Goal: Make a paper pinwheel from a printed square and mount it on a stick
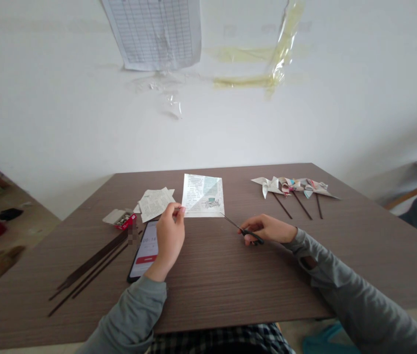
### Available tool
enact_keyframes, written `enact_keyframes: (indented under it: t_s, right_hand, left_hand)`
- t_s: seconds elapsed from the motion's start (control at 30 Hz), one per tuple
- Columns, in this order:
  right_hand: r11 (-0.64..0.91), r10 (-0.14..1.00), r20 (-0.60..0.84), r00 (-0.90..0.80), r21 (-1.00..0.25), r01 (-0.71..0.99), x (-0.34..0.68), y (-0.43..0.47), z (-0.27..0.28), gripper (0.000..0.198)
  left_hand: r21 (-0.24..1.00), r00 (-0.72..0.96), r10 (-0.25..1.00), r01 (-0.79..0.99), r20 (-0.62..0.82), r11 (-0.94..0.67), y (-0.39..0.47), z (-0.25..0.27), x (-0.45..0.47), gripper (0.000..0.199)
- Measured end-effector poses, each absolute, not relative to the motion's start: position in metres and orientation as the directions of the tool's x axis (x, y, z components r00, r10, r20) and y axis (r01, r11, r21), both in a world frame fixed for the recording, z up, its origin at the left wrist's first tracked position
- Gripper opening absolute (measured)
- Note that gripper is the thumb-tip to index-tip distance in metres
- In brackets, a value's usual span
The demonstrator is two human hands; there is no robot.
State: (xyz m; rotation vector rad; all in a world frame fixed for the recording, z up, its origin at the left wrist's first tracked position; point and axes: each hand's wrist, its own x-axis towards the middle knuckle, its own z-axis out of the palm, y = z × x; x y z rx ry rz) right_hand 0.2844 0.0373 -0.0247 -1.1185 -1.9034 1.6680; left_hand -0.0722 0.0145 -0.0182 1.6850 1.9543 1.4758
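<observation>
A: Left hand point(171, 228) on the printed paper square point(203, 196), thumb and fingertips pinching its lower left corner!

B: And where's that square sitting?

A: Dead centre, toward the far side of the wooden table point(212, 280), a diagonal line running across the print from lower left to upper right.

B: Over to the right hand point(267, 228): fingers curled round the black handles of the scissors point(252, 236), blades aimed at the square's lower right corner. Are they touching?

A: Tips right at that corner, but I can't tell whether they make contact.

B: Left flank, then!

A: A smartphone point(145, 260) lies just beside the left wrist, screen lit. Beyond it, a loose pile of printed paper pieces point(156, 202), and next to that a small red box point(123, 221), flap open, contents too small to name. Dark thin sticks point(96, 256) stretch out nearer the person.

B: Far right, three paper pinwheels point(267, 186) in a row, their sticks pointing back this way!
</observation>
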Motion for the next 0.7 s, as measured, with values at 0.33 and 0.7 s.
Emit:
enact_keyframes:
  t_s: [0.33, 0.7]
  right_hand:
    - [-0.011, 0.752, -0.218, -0.622, -0.948, 0.319, 0.2826, 0.0375, -0.0240, 0.086]
    - [-0.017, 0.748, -0.238, -0.620, -0.940, 0.340, 0.2828, 0.0373, -0.0245, 0.086]
  left_hand:
    - [0.739, -0.333, 0.821, 0.657, 0.464, -0.150, 0.0151, -0.0209, -0.0726, 0.011]
    - [0.745, -0.334, 0.821, 0.649, 0.462, -0.155, 0.0153, -0.0209, -0.0716, 0.012]
